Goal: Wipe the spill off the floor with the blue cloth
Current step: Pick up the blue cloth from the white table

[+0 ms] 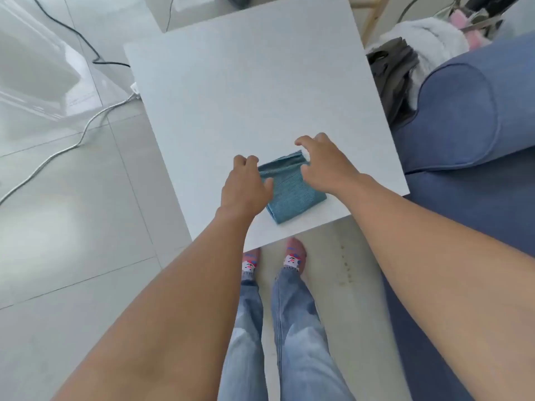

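Note:
A folded blue cloth (291, 192) lies on the white table (246, 96) near its front edge. My left hand (246, 186) rests on the cloth's left side, fingers curled over its edge. Over the cloth's far right corner hovers my right hand (324, 166), fingers spread and bent, holding nothing that I can see. A trail of small brownish drops, the spill (346, 267), dots the pale floor tiles just right of my feet, below the table's front edge.
A blue sofa (469, 125) stands close on the right. Grey and white clothes (405, 62) are piled behind it. A white cable (86, 131) and a black cable (86, 44) run across the glossy floor on the left. My legs in jeans stand at the table's front.

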A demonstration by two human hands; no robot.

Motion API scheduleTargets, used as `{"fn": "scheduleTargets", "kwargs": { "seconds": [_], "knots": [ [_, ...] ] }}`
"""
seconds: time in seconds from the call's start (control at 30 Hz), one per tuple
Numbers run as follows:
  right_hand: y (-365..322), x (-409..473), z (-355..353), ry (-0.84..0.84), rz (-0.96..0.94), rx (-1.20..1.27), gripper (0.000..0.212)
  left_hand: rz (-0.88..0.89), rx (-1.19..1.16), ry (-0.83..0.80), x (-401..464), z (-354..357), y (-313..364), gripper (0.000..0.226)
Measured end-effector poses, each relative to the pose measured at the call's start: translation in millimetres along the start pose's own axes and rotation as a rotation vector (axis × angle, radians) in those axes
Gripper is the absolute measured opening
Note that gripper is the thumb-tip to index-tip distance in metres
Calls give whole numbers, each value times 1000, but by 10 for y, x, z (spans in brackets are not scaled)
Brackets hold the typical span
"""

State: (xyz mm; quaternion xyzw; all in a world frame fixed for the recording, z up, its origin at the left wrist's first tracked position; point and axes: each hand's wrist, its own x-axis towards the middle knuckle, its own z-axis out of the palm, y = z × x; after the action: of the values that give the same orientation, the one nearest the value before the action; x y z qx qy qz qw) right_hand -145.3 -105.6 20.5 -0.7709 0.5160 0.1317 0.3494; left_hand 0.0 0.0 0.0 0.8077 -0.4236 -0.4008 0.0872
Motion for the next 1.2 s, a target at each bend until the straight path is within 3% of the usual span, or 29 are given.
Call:
{"fn": "scheduleTargets", "kwargs": {
  "seconds": [0.13, 0.4, 0.57, 0.77, 0.93, 1.2],
  "knots": [
    [115, 387, 248, -86, -50, -83, 64, -35, -14, 57, 311, 255, -174, 47],
    [254, 655, 724, 96, -29, -134, 22, -15, 75, 167, 569, 487, -387, 22],
    [215, 591, 730, 51, -39, -238, 18, 43, 126, 84, 537, 479, -393, 17],
    [291, 456, 545, 8, 40, 19, 17, 68, -292, 28, 457, 306, -346, 18],
    [269, 185, 202, 92, 110, 204, 6, 156, -231, 19, 424, -40, -102, 21],
    [31, -749, -552, 324, 160, 290, 8, 392, -134, 18, 1, -720, 779, 22]
  ]
}}
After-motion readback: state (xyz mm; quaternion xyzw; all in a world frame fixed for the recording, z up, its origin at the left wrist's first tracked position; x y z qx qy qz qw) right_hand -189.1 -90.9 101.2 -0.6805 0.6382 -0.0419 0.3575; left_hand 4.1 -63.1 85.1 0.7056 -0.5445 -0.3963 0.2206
